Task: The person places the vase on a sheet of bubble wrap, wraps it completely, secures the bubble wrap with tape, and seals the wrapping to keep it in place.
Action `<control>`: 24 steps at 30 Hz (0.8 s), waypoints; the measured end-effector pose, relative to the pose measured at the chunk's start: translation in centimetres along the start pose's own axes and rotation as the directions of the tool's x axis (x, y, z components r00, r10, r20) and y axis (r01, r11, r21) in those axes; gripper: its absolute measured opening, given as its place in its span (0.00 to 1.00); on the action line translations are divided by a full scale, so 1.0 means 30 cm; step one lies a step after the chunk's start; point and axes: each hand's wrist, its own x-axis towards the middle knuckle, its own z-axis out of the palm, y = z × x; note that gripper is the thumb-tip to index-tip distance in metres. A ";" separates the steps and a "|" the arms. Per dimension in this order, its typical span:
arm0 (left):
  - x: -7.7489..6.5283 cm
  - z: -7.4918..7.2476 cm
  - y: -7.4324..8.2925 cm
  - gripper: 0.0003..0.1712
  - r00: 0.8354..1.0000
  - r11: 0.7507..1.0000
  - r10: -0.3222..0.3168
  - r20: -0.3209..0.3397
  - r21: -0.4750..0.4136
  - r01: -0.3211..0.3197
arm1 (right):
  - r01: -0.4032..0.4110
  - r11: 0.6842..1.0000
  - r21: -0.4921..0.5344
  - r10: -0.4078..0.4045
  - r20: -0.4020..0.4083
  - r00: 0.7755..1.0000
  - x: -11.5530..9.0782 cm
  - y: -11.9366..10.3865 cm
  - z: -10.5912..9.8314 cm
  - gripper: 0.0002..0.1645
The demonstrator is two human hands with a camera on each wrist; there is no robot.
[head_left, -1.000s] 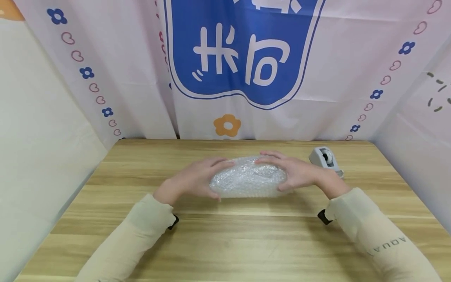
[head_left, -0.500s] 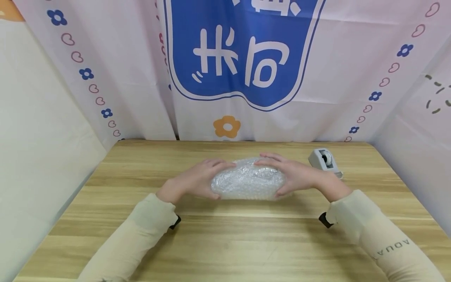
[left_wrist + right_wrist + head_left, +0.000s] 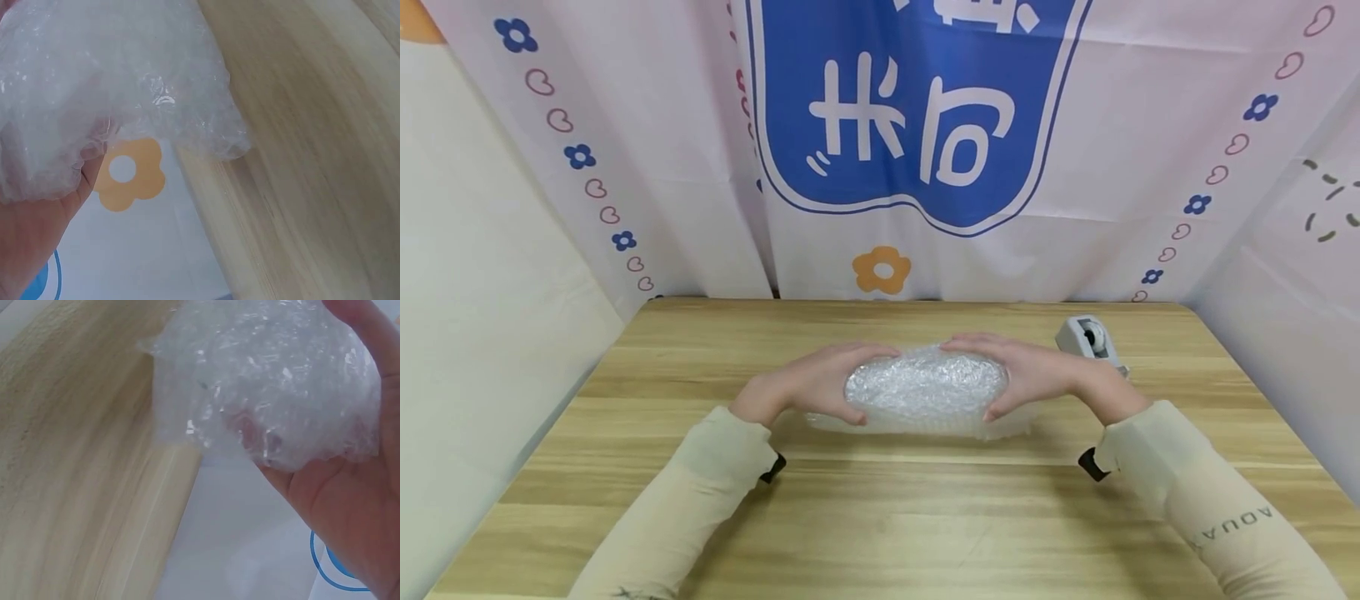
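Wrap (image 3: 925,387) is held by both hands, one at each end. Its left end is gripped by the left hand (image 3: 823,383), fingers curled over the top and thumb set at the near side. Its right end is gripped the same way by the right hand (image 3: 1033,371). The bulk of the wrap is kept between the two palms; its lower edge is stuck out past the thumbs on both sides. In the right wrist view, fingers are seen blurred through the film; in the left wrist view, part of the left hand is covered by it. Whether the bench (image 3: 925,508) below the hands is touched by the wrap cannot be told.

Tape dispenser (image 3: 1082,335) is placed on the bench just beyond the right wrist, partly hidden by that arm; its roll (image 3: 1095,336) is left visible. Both wrists are followed by pale sleeves (image 3: 700,475), with a black piece (image 3: 1092,465) seen under the right cuff. Beyond both hands, the bench's far edge is backed by a white cloth (image 3: 1135,125), printed with a blue emblem (image 3: 912,100) and an orange flower (image 3: 861,268).
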 end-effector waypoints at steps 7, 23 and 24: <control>0.001 -0.006 0.000 0.54 1.000 0.999 -0.016 0.013 -0.036 0.017 | -0.039 0.999 0.016 0.039 -0.013 0.999 -0.009 -0.006 0.006 0.64; 0.009 -0.018 -0.002 0.55 0.996 0.985 -0.074 0.041 -0.151 0.080 | -0.065 0.972 -0.228 0.035 -0.133 0.990 -0.030 -0.024 0.049 0.75; 0.009 -0.018 -0.003 0.56 0.996 0.983 -0.074 0.042 -0.163 0.080 | -0.056 0.972 -0.229 0.025 -0.139 0.990 -0.029 -0.019 0.052 0.76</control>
